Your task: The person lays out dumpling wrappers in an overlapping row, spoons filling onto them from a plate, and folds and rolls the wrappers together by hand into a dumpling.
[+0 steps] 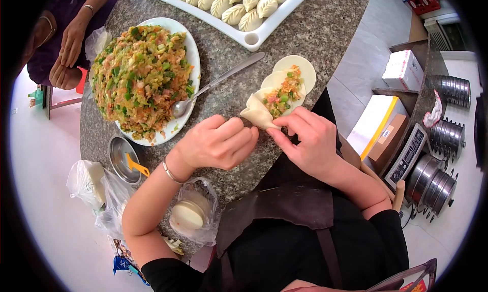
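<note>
A partly folded dumpling wrapper (258, 113) with pleats along its edge is between my two hands. My right hand (311, 142) pinches its lower right end between thumb and fingertips. My left hand (219, 143) is closed, knuckles up, against its lower left side; its fingertips are mostly hidden. Just beyond, chopped filling (279, 99) lies on overlapping round wrappers (306, 70). A white plate (194, 55) to the left carries a heaped vegetable filling (140, 81), and a metal spoon (229, 74) rests on its rim.
A white tray (251, 39) of pleated dumplings (235, 13) stands at the far edge. Near my left forearm are a metal bowl (118, 157) and bagged wrappers (188, 214). Another person's hands (71, 45) are at upper left. Boxes (404, 70) and steel pots (429, 182) stand right.
</note>
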